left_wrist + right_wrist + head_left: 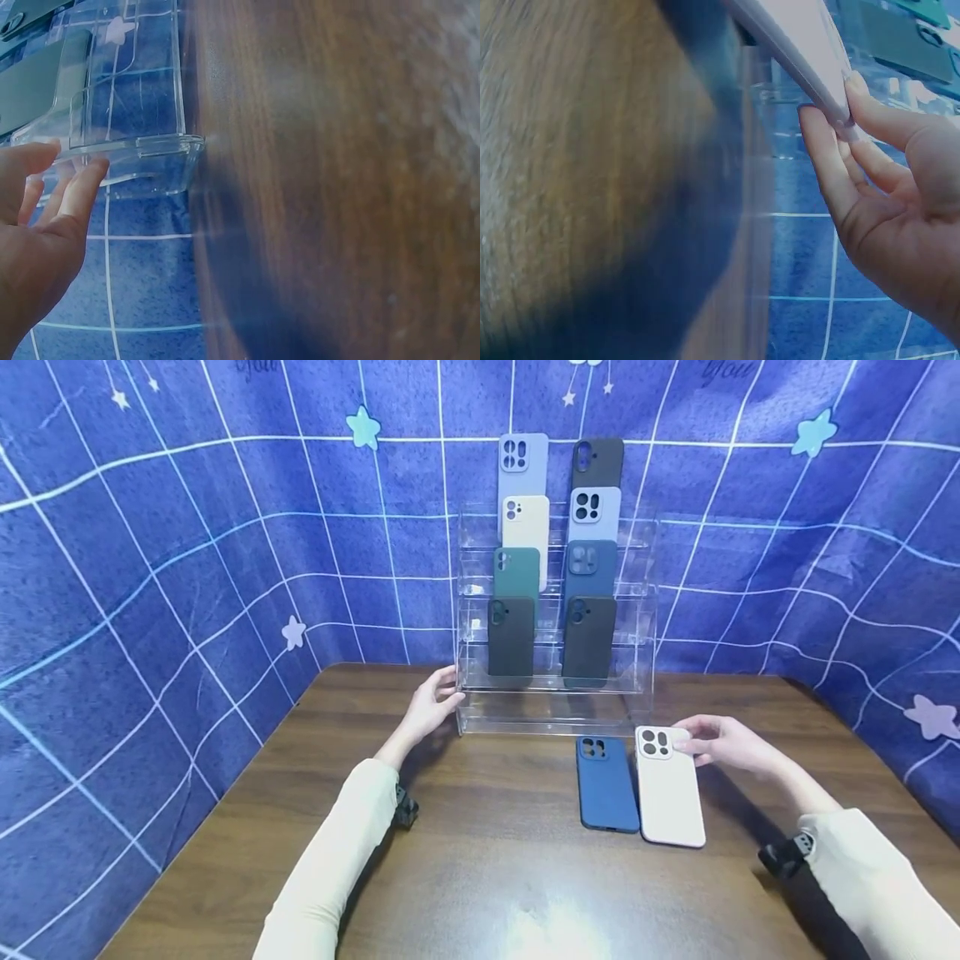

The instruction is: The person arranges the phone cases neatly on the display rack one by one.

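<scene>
A clear acrylic display stand [551,703] stands at the back of the table, with phone cases in two columns on its tiers. My left hand [429,700] grips its left edge, thumb in front and fingers behind; the left wrist view shows the hand [46,240] on the clear rim [166,144]. My right hand [731,745] pinches a white phone case [672,802] by its upper right corner, as the right wrist view confirms. Whether its lower end touches the table cannot be seen. Left of it a dark blue phone case [609,789] lies on the table.
On the stand are a green case [516,570], a cream case [527,527], lilac cases [525,483], a blue case [591,577] and black cases [588,639]. Behind hangs a blue grid-patterned cloth [225,527]. The wooden table [450,860] reaches forward with a bright glare spot.
</scene>
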{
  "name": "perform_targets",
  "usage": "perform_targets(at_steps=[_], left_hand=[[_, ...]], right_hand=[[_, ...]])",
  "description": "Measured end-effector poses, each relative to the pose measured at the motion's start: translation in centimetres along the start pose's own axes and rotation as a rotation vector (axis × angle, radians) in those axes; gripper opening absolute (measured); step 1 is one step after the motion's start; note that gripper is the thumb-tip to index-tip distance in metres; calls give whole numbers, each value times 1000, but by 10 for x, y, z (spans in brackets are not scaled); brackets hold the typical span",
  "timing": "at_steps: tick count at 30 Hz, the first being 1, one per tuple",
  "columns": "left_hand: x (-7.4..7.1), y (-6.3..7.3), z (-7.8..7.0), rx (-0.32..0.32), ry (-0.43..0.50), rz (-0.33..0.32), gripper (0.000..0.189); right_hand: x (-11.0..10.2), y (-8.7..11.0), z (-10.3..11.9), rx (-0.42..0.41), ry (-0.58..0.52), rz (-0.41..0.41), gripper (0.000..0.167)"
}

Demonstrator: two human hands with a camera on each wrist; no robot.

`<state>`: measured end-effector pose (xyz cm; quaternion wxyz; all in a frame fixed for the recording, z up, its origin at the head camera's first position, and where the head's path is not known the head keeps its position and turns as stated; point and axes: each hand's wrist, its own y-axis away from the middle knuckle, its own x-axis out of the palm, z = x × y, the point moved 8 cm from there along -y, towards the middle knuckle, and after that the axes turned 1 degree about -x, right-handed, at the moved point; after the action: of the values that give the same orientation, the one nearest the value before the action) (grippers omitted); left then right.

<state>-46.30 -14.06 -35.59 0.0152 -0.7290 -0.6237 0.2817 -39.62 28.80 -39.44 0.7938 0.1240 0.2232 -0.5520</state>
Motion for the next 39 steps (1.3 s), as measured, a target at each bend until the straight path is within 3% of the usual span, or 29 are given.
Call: perform_targets(at_steps=[9, 13, 14, 16, 19, 26, 35, 39], left_hand=[[0, -12, 28, -17, -18, -18, 53], [1, -14, 31, -8, 3, -19, 53], [1, -15, 31, -10, 8, -19, 52], [0, -15, 31, -18, 9, -16, 52], [0, -14, 29, -35, 15, -8, 53], [-1, 2, -3, -23, -5, 7, 52], [-1, 4, -8, -5, -21, 1, 52], [-1, 1, -1, -3, -25, -4, 52]], right_hand=[[-8, -4, 18, -171, -98, 68, 25], [-15, -6, 35, -190, -87, 24, 25], [-14, -1, 53, -155, -59, -14, 24], [-16, -4, 61, -154, -60, -39, 25], [-18, -8, 72, -172, -81, -68, 25], [-17, -22, 86, -212, -73, -179, 27], [-6, -33, 107, -288, -142, -264, 29], [1, -40, 115, -305, -169, -287, 29]])
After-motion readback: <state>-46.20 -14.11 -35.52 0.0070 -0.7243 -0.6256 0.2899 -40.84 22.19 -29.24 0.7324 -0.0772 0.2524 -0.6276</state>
